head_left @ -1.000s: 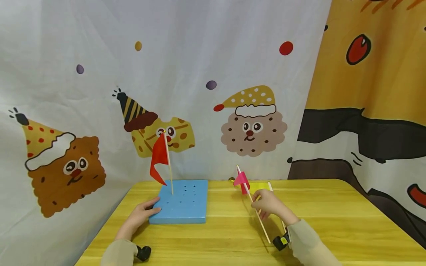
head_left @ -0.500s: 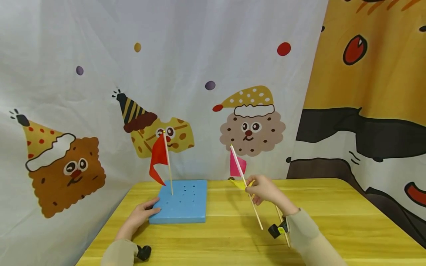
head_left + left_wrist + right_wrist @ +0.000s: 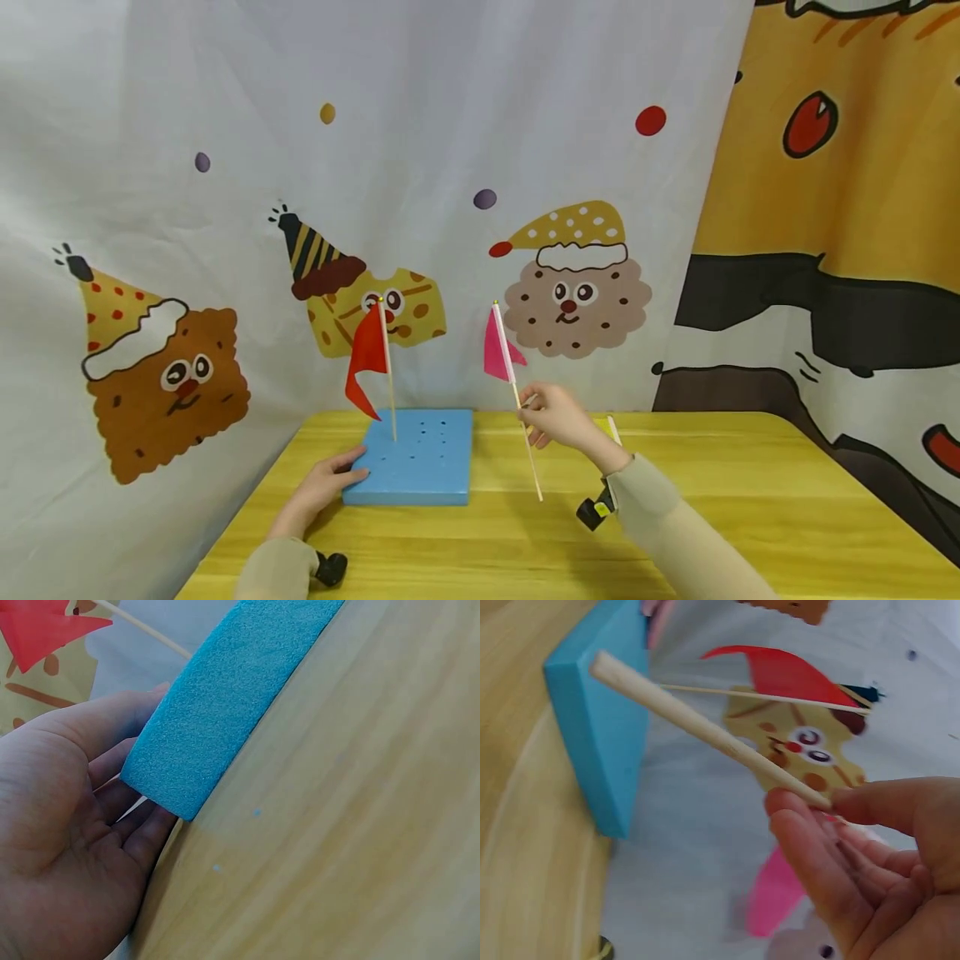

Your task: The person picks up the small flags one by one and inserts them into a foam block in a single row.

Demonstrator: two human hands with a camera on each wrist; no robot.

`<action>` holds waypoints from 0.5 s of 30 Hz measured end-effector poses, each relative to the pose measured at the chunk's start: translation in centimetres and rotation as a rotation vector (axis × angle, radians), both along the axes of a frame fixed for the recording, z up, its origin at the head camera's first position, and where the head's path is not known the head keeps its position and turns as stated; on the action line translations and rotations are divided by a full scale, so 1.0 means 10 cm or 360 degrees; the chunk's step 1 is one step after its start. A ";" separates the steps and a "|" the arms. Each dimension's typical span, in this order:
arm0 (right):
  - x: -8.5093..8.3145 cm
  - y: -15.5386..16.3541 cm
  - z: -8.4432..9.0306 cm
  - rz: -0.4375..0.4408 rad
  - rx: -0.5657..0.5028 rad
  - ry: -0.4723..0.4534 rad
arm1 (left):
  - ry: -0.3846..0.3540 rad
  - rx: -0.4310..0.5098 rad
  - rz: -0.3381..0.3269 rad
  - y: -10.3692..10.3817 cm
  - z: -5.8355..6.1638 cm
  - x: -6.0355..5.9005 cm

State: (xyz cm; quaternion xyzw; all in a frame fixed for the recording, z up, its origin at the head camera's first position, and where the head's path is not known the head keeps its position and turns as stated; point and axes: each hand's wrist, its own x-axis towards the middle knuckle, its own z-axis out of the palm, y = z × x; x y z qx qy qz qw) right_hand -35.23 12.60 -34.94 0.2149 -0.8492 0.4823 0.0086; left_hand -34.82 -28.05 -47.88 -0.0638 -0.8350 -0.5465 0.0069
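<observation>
My right hand (image 3: 551, 417) pinches the wooden stick of a pink flag (image 3: 498, 346) between thumb and fingers. The flag is raised above the table, right of a blue foam block (image 3: 420, 479), its lower end slanting toward the front. In the right wrist view the bare end of the stick (image 3: 697, 724) points at the block. My left hand (image 3: 322, 483) holds the block by its left side, with thumb and fingers around that edge in the left wrist view. A red flag (image 3: 367, 358) stands nearly upright in the block, near several small holes.
A yellow flag (image 3: 609, 427) lies on the wooden table (image 3: 712, 492), partly hidden behind my right forearm. Behind the table hangs a white cloth (image 3: 420, 100) with cartoon prints. Small blue crumbs (image 3: 257, 813) lie near the block.
My right hand has lifted the pink flag off the table beside the yellow flag and carried it left toward the block, turning it more upright. My left hand stays at the block.
</observation>
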 end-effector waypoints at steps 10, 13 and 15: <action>-0.35 -0.40 -0.09 0.0032 -0.0020 0.0082 | 0.0000 -0.0019 0.0026 0.01 -0.01 -0.03; -0.44 -0.54 -0.06 0.0039 -0.0031 0.0073 | 0.0010 -0.0017 0.0020 0.01 -0.01 -0.03; -0.49 -0.64 -0.05 0.0042 -0.0053 0.0068 | 0.0021 -0.0029 0.0013 0.01 -0.01 -0.02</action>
